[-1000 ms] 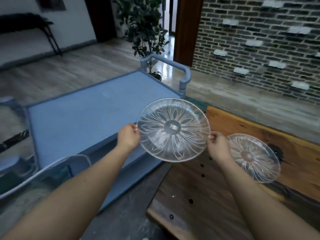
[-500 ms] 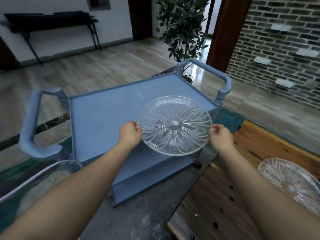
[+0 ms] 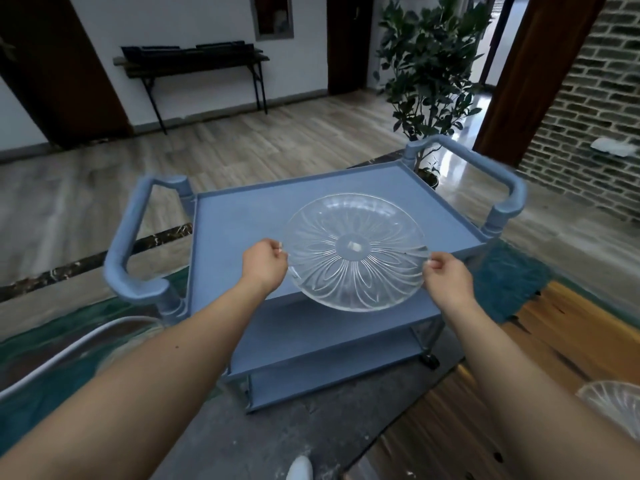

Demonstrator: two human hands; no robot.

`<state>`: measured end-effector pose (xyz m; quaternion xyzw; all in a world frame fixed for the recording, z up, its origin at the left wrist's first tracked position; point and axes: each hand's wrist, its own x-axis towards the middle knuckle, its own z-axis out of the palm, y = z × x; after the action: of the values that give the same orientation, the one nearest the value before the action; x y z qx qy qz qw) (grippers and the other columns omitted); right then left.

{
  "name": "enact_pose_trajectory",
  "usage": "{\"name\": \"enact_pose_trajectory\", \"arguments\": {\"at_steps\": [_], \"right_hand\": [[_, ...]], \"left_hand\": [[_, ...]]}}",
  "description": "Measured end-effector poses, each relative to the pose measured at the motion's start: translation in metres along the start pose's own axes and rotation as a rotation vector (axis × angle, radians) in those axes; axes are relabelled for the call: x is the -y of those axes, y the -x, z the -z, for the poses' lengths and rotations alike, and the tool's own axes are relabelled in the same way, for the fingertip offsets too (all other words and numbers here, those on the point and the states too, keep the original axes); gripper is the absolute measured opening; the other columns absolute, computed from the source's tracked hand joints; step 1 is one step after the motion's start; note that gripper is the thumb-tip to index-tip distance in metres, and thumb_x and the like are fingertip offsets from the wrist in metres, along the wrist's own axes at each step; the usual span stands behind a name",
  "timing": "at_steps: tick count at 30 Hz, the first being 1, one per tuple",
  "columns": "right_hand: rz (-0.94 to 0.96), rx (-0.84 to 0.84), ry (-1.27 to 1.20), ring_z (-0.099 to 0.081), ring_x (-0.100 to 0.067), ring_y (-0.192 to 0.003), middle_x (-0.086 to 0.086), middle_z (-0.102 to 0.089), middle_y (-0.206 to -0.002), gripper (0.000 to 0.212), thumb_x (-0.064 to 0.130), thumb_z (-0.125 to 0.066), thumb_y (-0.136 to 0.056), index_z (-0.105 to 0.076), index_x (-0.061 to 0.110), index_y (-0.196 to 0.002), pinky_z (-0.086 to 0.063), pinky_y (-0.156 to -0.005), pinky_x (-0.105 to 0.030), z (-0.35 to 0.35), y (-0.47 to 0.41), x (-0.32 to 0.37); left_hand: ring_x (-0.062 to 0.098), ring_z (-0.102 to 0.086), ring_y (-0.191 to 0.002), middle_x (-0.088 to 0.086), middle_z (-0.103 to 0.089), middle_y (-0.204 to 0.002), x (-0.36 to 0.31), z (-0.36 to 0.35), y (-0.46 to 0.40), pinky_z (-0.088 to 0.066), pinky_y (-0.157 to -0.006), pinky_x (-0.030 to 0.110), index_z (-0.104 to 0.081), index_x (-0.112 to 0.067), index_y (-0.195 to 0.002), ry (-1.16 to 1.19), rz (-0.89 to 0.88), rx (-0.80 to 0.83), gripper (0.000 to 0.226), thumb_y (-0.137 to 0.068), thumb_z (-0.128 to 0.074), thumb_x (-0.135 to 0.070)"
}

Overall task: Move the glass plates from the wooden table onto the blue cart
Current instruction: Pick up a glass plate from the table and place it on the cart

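A clear glass plate (image 3: 355, 251) with a cut flower pattern hangs in the air over the near right part of the blue cart's top shelf (image 3: 239, 237). My left hand (image 3: 265, 265) pinches its left rim and my right hand (image 3: 446, 277) pinches its right rim. The plate tilts slightly toward me. A second glass plate (image 3: 613, 407) lies on the wooden table (image 3: 554, 334) at the lower right, cut off by the frame edge.
The cart has a blue handle at each end (image 3: 128, 258) (image 3: 509, 192) and lower shelves (image 3: 329, 337). A potted plant (image 3: 426, 64) stands behind it. A black side table (image 3: 194, 60) is at the far wall. A brick wall (image 3: 588, 116) is at right.
I have turned left and carried the plate from above the wooden table to above the cart's top shelf. The second plate has slid toward the lower right of the view.
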<state>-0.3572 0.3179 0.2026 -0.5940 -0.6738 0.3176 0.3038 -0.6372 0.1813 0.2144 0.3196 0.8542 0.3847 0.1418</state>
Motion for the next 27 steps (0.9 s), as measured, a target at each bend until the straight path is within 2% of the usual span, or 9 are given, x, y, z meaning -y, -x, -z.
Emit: {"name": "enact_pose_trajectory", "arguments": {"at_steps": [3,5,15,23,27], "right_hand": [[-0.017,0.009,-0.025,-0.063,-0.034,-0.102,-0.016,-0.07,-0.107,0.027,0.013,-0.048,-0.093,-0.065,0.006,-0.113,-0.051,-0.089,-0.037,-0.021,-0.017,0.01],[-0.021,0.017,-0.033,-0.064,-0.035,-0.103,-0.016,-0.07,-0.108,0.028,0.014,-0.048,-0.094,-0.064,0.007,-0.116,-0.053,-0.092,-0.043,-0.037,-0.03,0.018],[-0.091,0.068,-0.002,-0.062,-0.037,-0.111,-0.017,-0.066,-0.121,0.034,0.016,-0.047,-0.096,-0.058,0.006,-0.127,-0.048,-0.102,-0.05,-0.118,-0.107,0.039],[-0.156,0.051,0.0,-0.063,-0.038,-0.107,-0.018,-0.067,-0.115,0.03,0.013,-0.048,-0.093,-0.061,0.007,-0.12,-0.05,-0.098,-0.051,-0.162,-0.153,0.038],[-0.172,0.036,0.026,-0.065,-0.037,-0.103,-0.017,-0.067,-0.114,0.032,0.012,-0.048,-0.092,-0.061,0.007,-0.121,-0.052,-0.096,-0.047,-0.179,-0.167,0.036]], "left_hand": [[0.034,-0.067,-0.106,0.017,-0.073,-0.108,0.013,-0.001,-0.024,-0.051,-0.099,0.042,-0.064,-0.004,-0.118,0.022,0.026,-0.002,0.029,-0.094,-0.053,-0.016],[0.034,-0.067,-0.106,0.016,-0.072,-0.11,0.021,-0.004,-0.042,-0.052,-0.099,0.042,-0.063,-0.004,-0.12,0.028,0.029,0.003,0.03,-0.095,-0.053,-0.016],[0.036,-0.066,-0.107,0.018,-0.071,-0.111,0.052,-0.023,-0.148,-0.052,-0.1,0.043,-0.063,-0.002,-0.121,0.064,0.071,0.044,0.03,-0.095,-0.054,-0.014],[0.031,-0.069,-0.103,0.016,-0.073,-0.106,0.067,-0.051,-0.21,-0.053,-0.098,0.04,-0.065,-0.003,-0.118,0.075,0.083,0.083,0.028,-0.093,-0.057,-0.013],[0.029,-0.068,-0.104,0.013,-0.075,-0.105,0.075,-0.063,-0.228,-0.049,-0.1,0.032,-0.066,-0.007,-0.116,0.038,0.087,0.087,0.027,-0.093,-0.058,-0.016]]}}
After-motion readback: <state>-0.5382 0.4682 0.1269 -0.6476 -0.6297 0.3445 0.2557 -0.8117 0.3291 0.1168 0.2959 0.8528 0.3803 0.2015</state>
